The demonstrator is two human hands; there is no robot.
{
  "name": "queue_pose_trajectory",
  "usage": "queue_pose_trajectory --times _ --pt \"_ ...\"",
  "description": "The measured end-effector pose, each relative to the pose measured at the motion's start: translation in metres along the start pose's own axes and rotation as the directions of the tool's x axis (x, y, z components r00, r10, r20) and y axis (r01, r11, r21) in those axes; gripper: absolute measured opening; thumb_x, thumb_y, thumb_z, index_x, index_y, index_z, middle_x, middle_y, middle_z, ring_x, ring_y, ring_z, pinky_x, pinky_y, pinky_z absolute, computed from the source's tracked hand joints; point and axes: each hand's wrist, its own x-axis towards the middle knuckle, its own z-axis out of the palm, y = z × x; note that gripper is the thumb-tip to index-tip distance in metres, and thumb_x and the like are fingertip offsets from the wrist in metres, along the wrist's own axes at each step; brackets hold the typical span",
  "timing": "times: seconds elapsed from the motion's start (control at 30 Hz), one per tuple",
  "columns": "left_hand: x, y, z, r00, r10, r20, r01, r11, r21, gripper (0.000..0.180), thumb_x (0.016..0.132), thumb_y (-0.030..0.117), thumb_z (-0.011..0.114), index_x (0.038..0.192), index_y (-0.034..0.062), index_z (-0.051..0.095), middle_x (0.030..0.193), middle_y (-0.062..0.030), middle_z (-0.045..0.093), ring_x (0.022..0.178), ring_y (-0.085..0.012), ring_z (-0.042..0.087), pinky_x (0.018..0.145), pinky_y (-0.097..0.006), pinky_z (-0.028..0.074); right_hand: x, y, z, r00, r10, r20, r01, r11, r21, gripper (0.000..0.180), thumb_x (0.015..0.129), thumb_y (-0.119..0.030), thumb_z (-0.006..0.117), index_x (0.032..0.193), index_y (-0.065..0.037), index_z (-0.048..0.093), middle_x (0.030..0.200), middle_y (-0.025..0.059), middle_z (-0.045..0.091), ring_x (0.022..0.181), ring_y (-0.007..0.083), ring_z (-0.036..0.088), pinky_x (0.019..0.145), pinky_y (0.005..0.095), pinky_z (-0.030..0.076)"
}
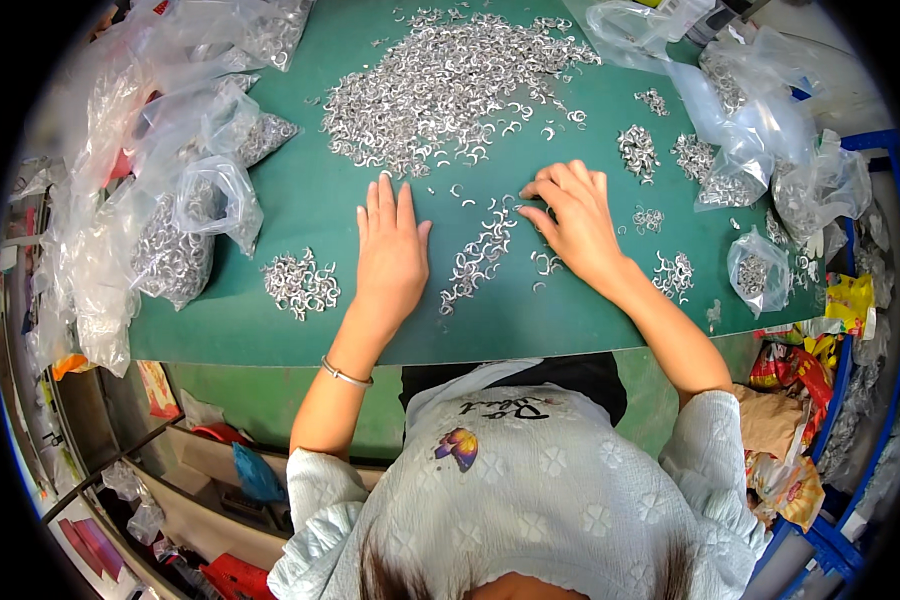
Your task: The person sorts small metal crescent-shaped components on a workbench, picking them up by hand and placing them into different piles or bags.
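My left hand (390,250) lies flat on the green table mat (300,320), fingers together and stretched forward, holding nothing. My right hand (570,220) rests with curled fingers on the mat, fingertips touching a narrow line of small silver metal clips (478,255) that runs between the two hands. A large loose heap of the same silver clips (440,85) spreads across the mat just beyond both hands. A small pile of clips (300,283) sits to the left of my left hand.
Clear plastic bags filled with clips (175,250) crowd the left side, and more bags (760,150) line the right edge. Small clip clusters (637,150) lie right of my right hand. Coloured wrappers (850,300) and boxes sit beside and under the table.
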Motion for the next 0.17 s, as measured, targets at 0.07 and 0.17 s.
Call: queue_pose_trajectory --times 0.07,0.17 --pt "-0.004 -0.001 -0.001 0.999 -0.019 0.038 0.022 0.998 -0.065 0.045 0.096 0.011 0.051 0.138 -0.0035 0.04 0.152 -0.0266 0.025 0.14 -0.0452 0.024 0.114 -0.049 0.024 0.002 0.003 0.007 1.0 -0.001 0.03 0.001 1.0 -0.029 0.017 0.074 -0.011 0.075 0.088 -0.009 0.065 0.089 0.0025 0.055 0.086 0.0221 0.049 0.08 0.0378 0.034" --pt "-0.017 0.025 -0.011 0.982 0.089 0.164 -0.021 0.928 -0.373 0.047 0.096 0.01 0.051 0.139 -0.0017 0.039 0.152 -0.0262 0.025 0.14 -0.0447 0.025 0.114 -0.05 0.024 0.004 0.005 0.009 0.997 -0.057 0.052 0.059 0.997 -0.054 0.015 0.075 -0.012 0.075 0.086 -0.01 0.066 0.088 0.0025 0.056 0.088 0.0218 0.049 0.079 0.0384 0.034"
